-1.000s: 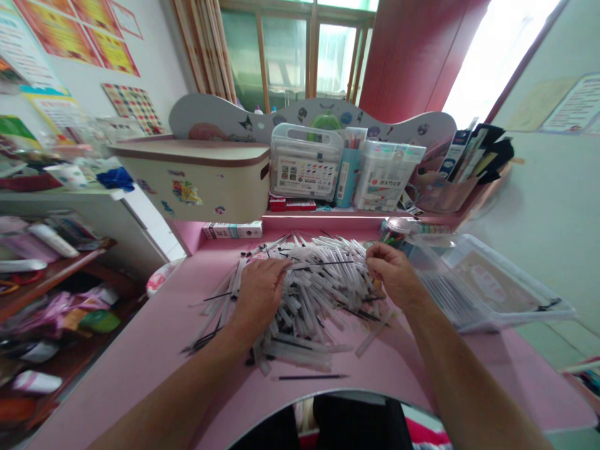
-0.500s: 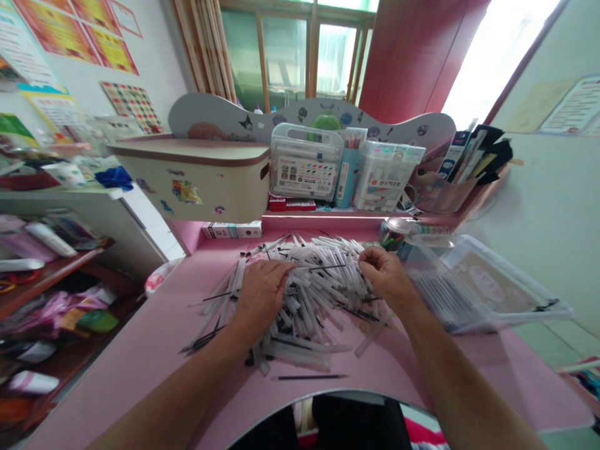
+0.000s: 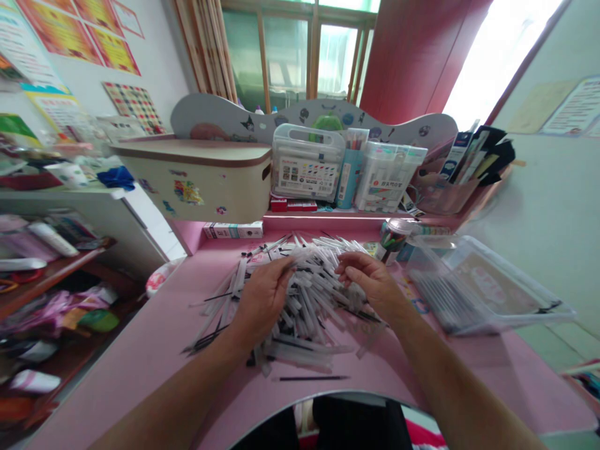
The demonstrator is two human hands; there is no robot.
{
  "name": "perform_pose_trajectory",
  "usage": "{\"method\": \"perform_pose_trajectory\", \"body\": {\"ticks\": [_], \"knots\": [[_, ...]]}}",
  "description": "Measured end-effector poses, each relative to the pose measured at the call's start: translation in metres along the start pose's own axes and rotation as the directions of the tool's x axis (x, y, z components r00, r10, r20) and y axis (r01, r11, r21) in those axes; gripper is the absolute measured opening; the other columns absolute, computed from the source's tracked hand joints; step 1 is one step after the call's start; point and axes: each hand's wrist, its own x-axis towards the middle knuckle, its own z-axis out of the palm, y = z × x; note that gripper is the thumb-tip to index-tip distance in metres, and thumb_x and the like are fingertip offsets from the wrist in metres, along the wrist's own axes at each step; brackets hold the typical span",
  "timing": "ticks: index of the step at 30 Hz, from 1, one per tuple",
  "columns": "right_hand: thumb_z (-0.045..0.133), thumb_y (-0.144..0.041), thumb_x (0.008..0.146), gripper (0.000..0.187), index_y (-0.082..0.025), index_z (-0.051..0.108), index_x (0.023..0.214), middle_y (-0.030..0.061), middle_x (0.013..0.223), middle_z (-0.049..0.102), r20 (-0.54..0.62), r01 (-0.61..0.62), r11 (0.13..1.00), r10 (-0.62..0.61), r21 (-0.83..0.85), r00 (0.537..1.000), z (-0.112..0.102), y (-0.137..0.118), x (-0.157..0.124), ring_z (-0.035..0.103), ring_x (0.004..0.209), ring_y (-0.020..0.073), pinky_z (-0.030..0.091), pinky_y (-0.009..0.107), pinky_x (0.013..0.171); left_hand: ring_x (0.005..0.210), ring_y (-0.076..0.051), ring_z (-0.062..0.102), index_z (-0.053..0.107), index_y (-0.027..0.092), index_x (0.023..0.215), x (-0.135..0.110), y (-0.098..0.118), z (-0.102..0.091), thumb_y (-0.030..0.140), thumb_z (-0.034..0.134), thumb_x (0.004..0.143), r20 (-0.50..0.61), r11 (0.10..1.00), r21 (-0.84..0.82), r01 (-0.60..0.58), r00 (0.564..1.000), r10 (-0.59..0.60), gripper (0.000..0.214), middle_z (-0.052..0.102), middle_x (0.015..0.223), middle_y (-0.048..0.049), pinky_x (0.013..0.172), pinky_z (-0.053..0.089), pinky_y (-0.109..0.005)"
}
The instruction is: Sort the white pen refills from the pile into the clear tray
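A large heap of translucent pen barrels, mixed with black caps and thin dark refills, lies on the pink desk. My left hand is over the left side of the heap, thumb and fingers pinched on what looks like a translucent pen barrel, blurred at the fingertips. My right hand hovers at the heap's right side with bent fingers, thumb and fingertips slightly apart; I make out nothing between them. One dark refill lies alone near the desk's front edge.
At right, a clear plastic box holds a row of slim rods. Behind the heap stand a jar of pens and a small carton. The shelf above carries a lidded bin, marker cases and a pen holder.
My right hand has moved left, toward my left hand, and its pinched fingers have loosened. My left hand has barely shifted. The dark refill seen between the hands no longer shows there.
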Motion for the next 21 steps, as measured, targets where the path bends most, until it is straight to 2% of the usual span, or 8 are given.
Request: {"method": "perform_pose_trajectory", "body": {"ticks": [2,4,7,10,13,17,21], "knots": [[0.057,-0.021,0.084,0.016,-0.020,0.069,0.095,0.0038,0.088,0.069,-0.058,0.059,0.943,-0.082,-0.327,0.995,-0.006,-0.001,0.004,0.062,0.082,0.0174,0.047,0.033,0.078,0.100,-0.023,0.067,0.060,0.017,0.119,-0.001,0.002,-0.003,0.031,0.044,0.098,-0.036,0.994,-0.059,0.087,0.995,-0.090,0.030,0.072,0.108,-0.0097,0.089,0.050,-0.039],[0.054,-0.013,0.084,0.019,-0.018,0.071,0.091,0.0065,0.091,0.066,0.001,0.112,0.776,-0.142,-0.621,0.990,-0.009,-0.002,0.009,0.060,0.088,0.0196,0.045,0.035,0.084,0.099,-0.024,0.067,0.058,0.018,0.121,-0.001,0.004,-0.004,0.033,0.043,0.098,-0.042,0.987,-0.098,0.127,0.990,-0.132,0.031,0.071,0.108,-0.0101,0.088,0.050,-0.040],[0.051,-0.007,0.085,0.031,-0.017,0.074,0.102,0.0107,0.099,0.061,0.147,0.170,0.502,-0.086,-0.848,0.985,-0.005,-0.005,0.017,0.056,0.096,0.0224,0.042,0.036,0.087,0.097,-0.023,0.068,0.052,0.020,0.127,-0.002,0.007,-0.005,0.032,0.043,0.098,-0.049,0.983,-0.136,0.126,0.990,-0.133,0.032,0.071,0.105,-0.0084,0.088,0.049,-0.041],[0.047,-0.006,0.087,0.041,-0.023,0.072,0.115,0.0125,0.105,0.059,0.229,0.211,0.282,0.033,-0.936,0.973,0.006,-0.008,0.029,0.053,0.098,0.0244,0.041,0.036,0.086,0.098,-0.022,0.068,0.047,0.022,0.132,-0.003,0.008,-0.003,0.029,0.043,0.098,-0.062,0.982,-0.157,0.103,0.992,-0.113,0.035,0.071,0.102,-0.0066,0.090,0.049,-0.041],[0.045,-0.012,0.091,0.041,-0.027,0.071,0.119,0.0134,0.108,0.058,0.261,0.244,0.133,0.127,-0.961,0.957,0.016,-0.009,0.047,0.053,0.098,0.0261,0.040,0.038,0.086,0.101,-0.022,0.067,0.046,0.022,0.133,-0.003,0.008,-0.003,0.028,0.043,0.098,-0.070,0.984,-0.152,0.089,0.992,-0.101,0.036,0.071,0.102,-0.0065,0.091,0.048,-0.042],[0.047,-0.021,0.092,0.036,-0.028,0.072,0.117,0.0146,0.112,0.057,0.271,0.267,0.044,0.205,-0.963,0.941,0.025,-0.007,0.066,0.053,0.105,0.0293,0.041,0.039,0.087,0.100,-0.022,0.067,0.047,0.022,0.133,-0.003,0.007,-0.003,0.029,0.043,0.098,-0.066,0.984,-0.147,0.098,0.992,-0.108,0.036,0.071,0.103,-0.0071,0.090,0.049,-0.041],[0.051,-0.018,0.087,0.034,-0.023,0.075,0.111,0.0173,0.113,0.058,0.279,0.282,0.018,0.219,-0.959,0.935,0.028,-0.003,0.072,0.052,0.109,0.0336,0.042,0.042,0.087,0.099,-0.022,0.068,0.048,0.021,0.133,-0.003,0.007,-0.004,0.030,0.043,0.098,-0.056,0.983,-0.149,0.108,0.992,-0.117,0.036,0.071,0.104,-0.0079,0.088,0.050,-0.040]]}}
